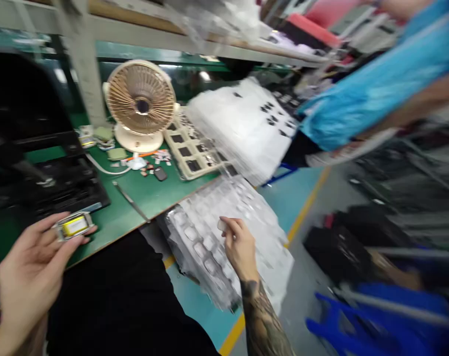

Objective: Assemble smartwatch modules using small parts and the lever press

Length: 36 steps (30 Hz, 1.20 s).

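Observation:
Between the fingers and thumb of my left hand [35, 262] is a small pale device casing [88, 220], with a yellow-edged silver battery [75, 226] lying in it. My right hand [239, 242] pinches a small whitish flat piece [222, 225] between thumb and fingertips. It is above a stack of clear plastic trays [209, 242] with rows of square pockets. Some pockets seem to hold pale pieces, but blur hides the detail. Left of the trays, a thin metal strip or tool [131, 201] lies at the green bench's edge.
A beige fan [141, 101] stands on the green bench [150, 190], beside a compartment tray [194, 170] of dark parts. A black fixture [61, 183] occupies the left. Further back is a white sheet with black pieces [242, 128]. A person in blue [387, 84] is at right, above a blue stool [357, 321].

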Motion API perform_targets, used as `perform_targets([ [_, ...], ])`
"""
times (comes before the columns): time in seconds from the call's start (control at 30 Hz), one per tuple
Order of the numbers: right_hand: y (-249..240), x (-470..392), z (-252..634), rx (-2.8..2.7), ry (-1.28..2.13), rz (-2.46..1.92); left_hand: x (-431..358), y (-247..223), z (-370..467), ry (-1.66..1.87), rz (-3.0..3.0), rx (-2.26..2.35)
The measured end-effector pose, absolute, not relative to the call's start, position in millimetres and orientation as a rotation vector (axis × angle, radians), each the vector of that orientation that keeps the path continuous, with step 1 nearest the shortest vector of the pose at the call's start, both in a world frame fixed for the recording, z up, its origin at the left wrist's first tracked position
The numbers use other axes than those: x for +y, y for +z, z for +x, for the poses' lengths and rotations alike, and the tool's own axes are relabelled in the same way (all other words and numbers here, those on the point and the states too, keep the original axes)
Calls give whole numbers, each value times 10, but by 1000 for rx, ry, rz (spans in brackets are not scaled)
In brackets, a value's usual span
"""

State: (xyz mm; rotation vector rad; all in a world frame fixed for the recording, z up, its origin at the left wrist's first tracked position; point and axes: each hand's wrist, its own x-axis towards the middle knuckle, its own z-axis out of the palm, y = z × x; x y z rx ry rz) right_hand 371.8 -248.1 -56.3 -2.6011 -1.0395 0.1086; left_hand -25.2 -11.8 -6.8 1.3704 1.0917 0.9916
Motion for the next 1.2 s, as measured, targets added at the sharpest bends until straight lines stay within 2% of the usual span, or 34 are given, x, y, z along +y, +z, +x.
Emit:
perform_targets([
  [0.17, -382, -1936, 3421, -1268, -14, -1841, -169, 183, -73, 1048, 1260, 1021],
  [0.5, 4, -598, 2141, -1653, 381, -1132, -39, -39, -166, 949, 1137, 919],
  [0.67, 23, -191, 1754, -1752, 451, -1050, -72, -47, -224, 1003, 1152, 879],
  [0.93, -109, -242, 1821, -1657, 543, -1146, -19, 12, -201, 1114, 1078, 830],
  [1.07, -127, -204, 1826, -1625, 683, -1131, -20, -7, -230, 1102, 1267, 878],
  [1.2, -95, -183, 1793, -1618, 641, -1110, -51, -33, -274, 1147, 1475, 886],
])
